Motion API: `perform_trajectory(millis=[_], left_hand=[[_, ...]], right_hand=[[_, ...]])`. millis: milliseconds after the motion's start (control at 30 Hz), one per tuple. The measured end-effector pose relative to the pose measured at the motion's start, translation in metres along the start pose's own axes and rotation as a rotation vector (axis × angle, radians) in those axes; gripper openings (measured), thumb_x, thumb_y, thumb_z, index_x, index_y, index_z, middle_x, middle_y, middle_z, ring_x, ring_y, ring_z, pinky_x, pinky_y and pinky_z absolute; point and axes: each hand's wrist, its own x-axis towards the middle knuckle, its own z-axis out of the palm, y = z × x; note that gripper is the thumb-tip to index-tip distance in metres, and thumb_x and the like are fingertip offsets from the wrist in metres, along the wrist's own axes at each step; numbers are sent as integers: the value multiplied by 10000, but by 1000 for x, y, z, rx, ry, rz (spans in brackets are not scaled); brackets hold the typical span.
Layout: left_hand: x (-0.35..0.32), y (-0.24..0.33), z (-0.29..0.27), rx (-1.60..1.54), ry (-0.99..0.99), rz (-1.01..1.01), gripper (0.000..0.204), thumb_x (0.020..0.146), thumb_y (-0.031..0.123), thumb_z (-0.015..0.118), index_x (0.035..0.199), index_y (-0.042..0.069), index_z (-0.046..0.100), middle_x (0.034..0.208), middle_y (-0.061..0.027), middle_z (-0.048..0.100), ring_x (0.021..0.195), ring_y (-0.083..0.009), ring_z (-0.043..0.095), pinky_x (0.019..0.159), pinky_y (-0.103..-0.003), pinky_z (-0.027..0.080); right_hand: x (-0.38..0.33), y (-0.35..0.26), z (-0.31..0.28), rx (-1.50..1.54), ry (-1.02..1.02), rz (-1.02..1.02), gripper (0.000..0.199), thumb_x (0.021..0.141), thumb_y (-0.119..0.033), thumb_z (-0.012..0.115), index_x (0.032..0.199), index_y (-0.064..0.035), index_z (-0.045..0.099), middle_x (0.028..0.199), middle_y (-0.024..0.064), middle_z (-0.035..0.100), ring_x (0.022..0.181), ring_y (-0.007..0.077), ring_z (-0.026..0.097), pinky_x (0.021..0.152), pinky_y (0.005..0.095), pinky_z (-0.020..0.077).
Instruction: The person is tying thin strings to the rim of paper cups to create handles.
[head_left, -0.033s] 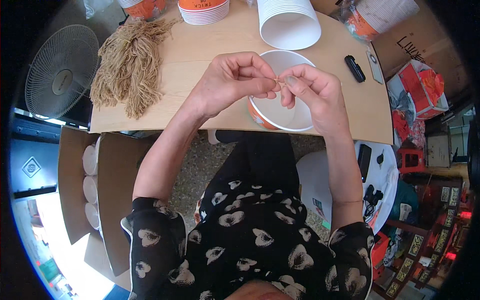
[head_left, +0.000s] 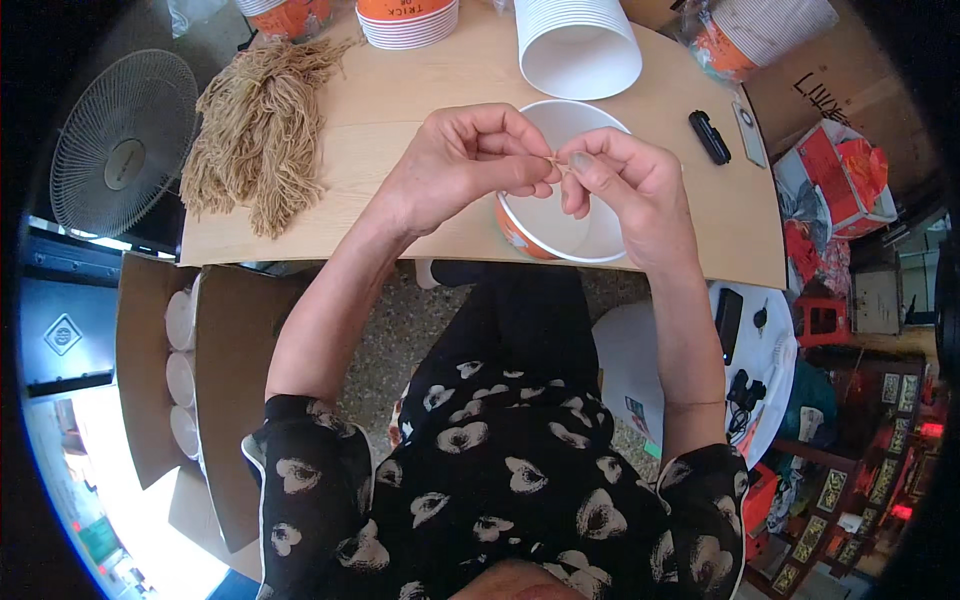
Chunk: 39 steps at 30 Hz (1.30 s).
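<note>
Over a round paper tub (head_left: 527, 232), white inside and orange outside, my two hands meet at their fingertips. Thumb and forefinger of my left hand (head_left: 455, 170) pinch one part of a thin tan string (head_left: 561, 164). My right hand (head_left: 645, 195) pinches the same string close by, its thumb uppermost. Only a short bit of string shows; the fingers cover the rest. Both hands are above the tub's opening and hide part of its rim. Left of them, a heap of tan strings (head_left: 262, 130) lies on the wooden table (head_left: 400, 95).
A stack of white tubs (head_left: 580, 50) lies on its side behind the hands. Orange tubs (head_left: 408, 22) stand at the table's far edge. A black clip-like object (head_left: 709, 137) rests at right. Beside the table are a fan (head_left: 125, 160) and an open carton (head_left: 235, 400).
</note>
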Motion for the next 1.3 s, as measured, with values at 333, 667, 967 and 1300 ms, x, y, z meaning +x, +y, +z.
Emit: perform_trajectory(millis=[333,667,967,1300], left_hand=[[0,4,3,-5,7,-13,119,845,-6,682,961,-5,657,824,-72,711,797,-113,696,752,-241,570],[-2,3,2,34,1,14,100,842,-12,698,932,-6,655,823,-79,713,779,-128,703,720,-242,578],[-1,2,0,-9,-3,-3,82,851,-12,692,922,-1,651,848,-91,719,790,-141,710,732,-249,587],[1,4,2,29,-13,-14,71,872,13,682,926,5,636,889,-115,727,777,-126,691,698,-233,558]], right_hand=[[2,-2,2,35,-15,86,178,942,-72,597,1058,62,594,748,68,638,646,97,594,584,229,483],[2,4,1,120,-34,84,120,919,-88,620,963,20,594,719,61,628,619,112,594,557,238,474],[3,1,-4,215,16,178,190,916,-164,638,976,12,600,746,72,640,631,116,596,561,233,475],[5,6,-6,113,-24,95,178,941,-154,608,986,18,598,740,68,628,647,113,591,568,238,477]])
